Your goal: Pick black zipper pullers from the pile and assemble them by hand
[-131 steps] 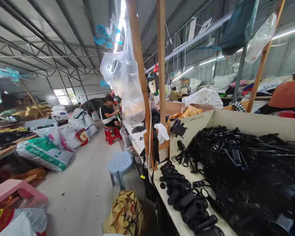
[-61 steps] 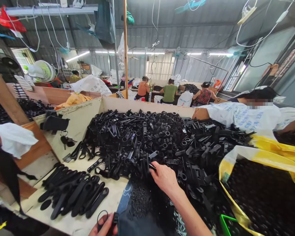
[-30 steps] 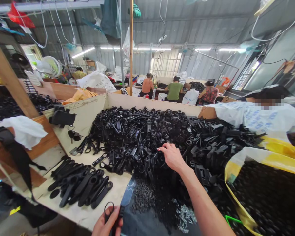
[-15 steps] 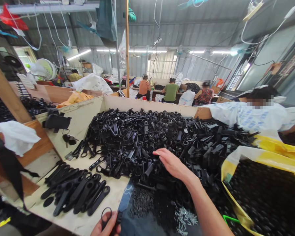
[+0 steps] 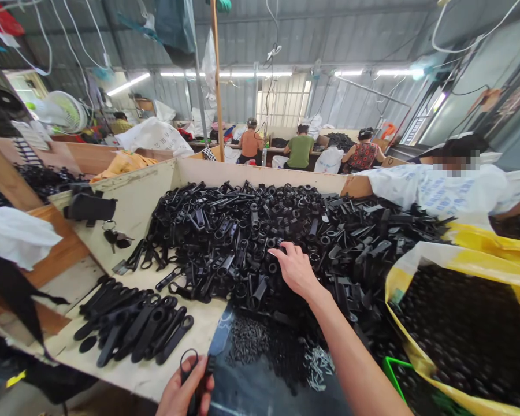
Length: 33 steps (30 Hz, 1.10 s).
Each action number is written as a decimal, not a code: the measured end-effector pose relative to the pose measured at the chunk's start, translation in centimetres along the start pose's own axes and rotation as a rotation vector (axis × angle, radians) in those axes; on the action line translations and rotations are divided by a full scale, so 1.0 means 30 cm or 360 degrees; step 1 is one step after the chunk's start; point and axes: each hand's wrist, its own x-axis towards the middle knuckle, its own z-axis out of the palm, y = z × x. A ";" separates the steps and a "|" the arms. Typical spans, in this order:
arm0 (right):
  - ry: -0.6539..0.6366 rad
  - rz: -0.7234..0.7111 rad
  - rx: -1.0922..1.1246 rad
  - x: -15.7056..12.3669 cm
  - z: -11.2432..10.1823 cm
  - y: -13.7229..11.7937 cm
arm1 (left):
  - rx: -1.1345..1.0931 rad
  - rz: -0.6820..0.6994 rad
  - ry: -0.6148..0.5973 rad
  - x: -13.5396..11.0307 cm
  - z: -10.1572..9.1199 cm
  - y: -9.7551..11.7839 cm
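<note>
Right hand point(image 5: 295, 269) outstretched, left hand point(image 5: 182, 394) fingers curled

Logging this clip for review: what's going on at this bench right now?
A person stands at a walled wooden bin heaped with loose black plastic parts. Their right hand reaches onto the heap, fingers spread over the pieces, apparently picking. Their left hand at the near edge holds one black ring-ended piece. A sorted batch of longer black pieces lies on the board at left, and a yellow bag of small black parts sits at right. Co-workers sit at benches behind.
</note>
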 end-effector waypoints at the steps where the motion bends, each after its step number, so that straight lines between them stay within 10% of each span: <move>1: -0.0023 -0.0035 0.0000 -0.030 -0.005 -0.002 | -0.0031 0.0003 -0.0008 -0.008 0.010 0.006; 8: 0.0008 -0.0159 0.0063 -0.172 -0.056 -0.032 | -0.0098 -0.0008 -0.0210 -0.081 0.098 0.028; 14: 0.0461 -0.0061 0.0743 -0.347 -0.092 -0.134 | -0.0086 -0.0022 -0.0265 -0.123 0.139 0.022; 22: 0.0108 0.0212 0.1683 -0.624 -0.001 -0.330 | 0.0410 0.0510 -0.0202 -0.156 0.142 -0.045; 33: 0.0076 0.0332 0.2021 -0.651 -0.050 -0.249 | 0.0142 -0.0402 -0.0887 -0.211 0.091 -0.029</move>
